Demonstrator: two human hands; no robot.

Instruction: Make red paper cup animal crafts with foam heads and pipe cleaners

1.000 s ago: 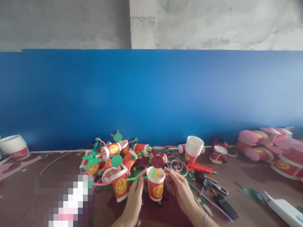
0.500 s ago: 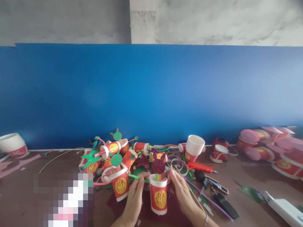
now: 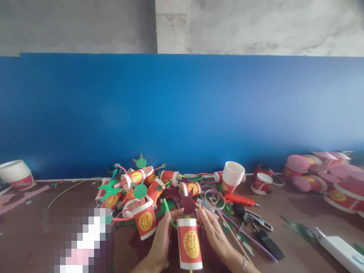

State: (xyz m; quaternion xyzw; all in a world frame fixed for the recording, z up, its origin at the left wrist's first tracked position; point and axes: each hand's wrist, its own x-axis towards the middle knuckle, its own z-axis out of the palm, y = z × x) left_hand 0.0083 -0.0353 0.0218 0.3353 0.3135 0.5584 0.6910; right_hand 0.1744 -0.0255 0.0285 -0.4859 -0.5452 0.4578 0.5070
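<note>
The left hand (image 3: 159,239) has its grip closed on a green straw (image 3: 166,205), the right hand (image 3: 214,231) on an orange straw (image 3: 200,206); between them is the rabbit-headed cup (image 3: 190,244), base near the view's bottom edge. A leaning cup (image 3: 145,220) narrows leftward room.

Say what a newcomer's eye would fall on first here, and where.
Probably the broad blue panel stretching across the view. Next comes the red-and-white cup, low in the centre between the left hand and right hand, with a maroon eared cutout above its rim. A colourful heap of cups lies beyond the left hand.
</note>
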